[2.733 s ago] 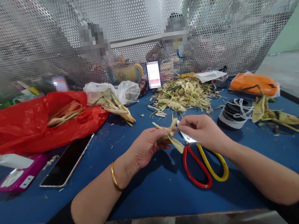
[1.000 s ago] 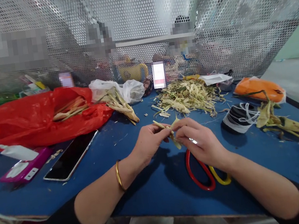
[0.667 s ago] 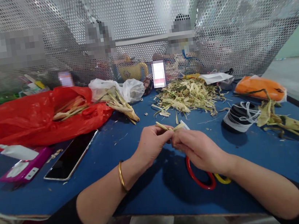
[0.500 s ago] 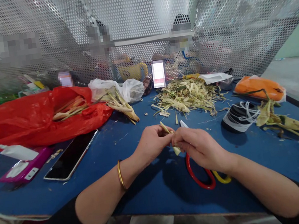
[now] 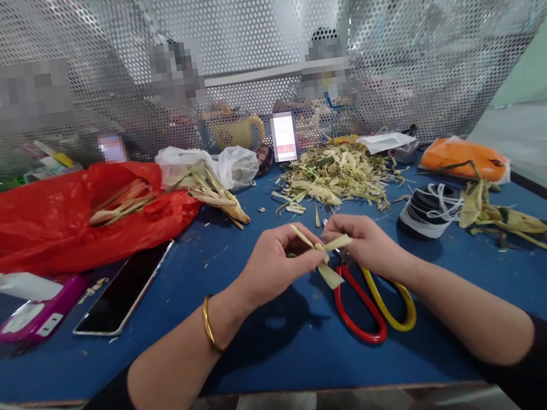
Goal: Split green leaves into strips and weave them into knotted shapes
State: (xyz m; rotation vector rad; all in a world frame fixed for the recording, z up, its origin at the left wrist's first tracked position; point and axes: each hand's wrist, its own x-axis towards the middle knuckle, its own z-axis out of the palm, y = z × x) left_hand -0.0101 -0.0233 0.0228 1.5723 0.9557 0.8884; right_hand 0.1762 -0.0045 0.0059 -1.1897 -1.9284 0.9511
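Note:
Between thumb and fingers, my left hand (image 5: 273, 262) pinches a pale corn husk strip (image 5: 331, 277), whose pieces cross in a small knot-like shape. One piece sticks up and a wider tail hangs below. My right hand (image 5: 369, 243) is closed, its fingertips at the end of the husk piece that points right. Beneath that hand lie scissors (image 5: 359, 311) with one red and one yellow handle; the hands partly hide their blades. A heap of husk scraps (image 5: 340, 173) is spread beyond the hands.
On the left of the blue table (image 5: 268, 360) are a red plastic bag (image 5: 44, 222) with husks, a phone (image 5: 126, 291) and a purple power strip (image 5: 60, 310). To the right are a wound spool of white cord (image 5: 428, 211) and an orange packet (image 5: 464, 160). A perforated metal screen (image 5: 247, 6) stands behind.
My right hand has drawn away from my left and shifted slightly up, spreading a husk piece out to the right. More of the scissors shows now. The view has turned slightly.

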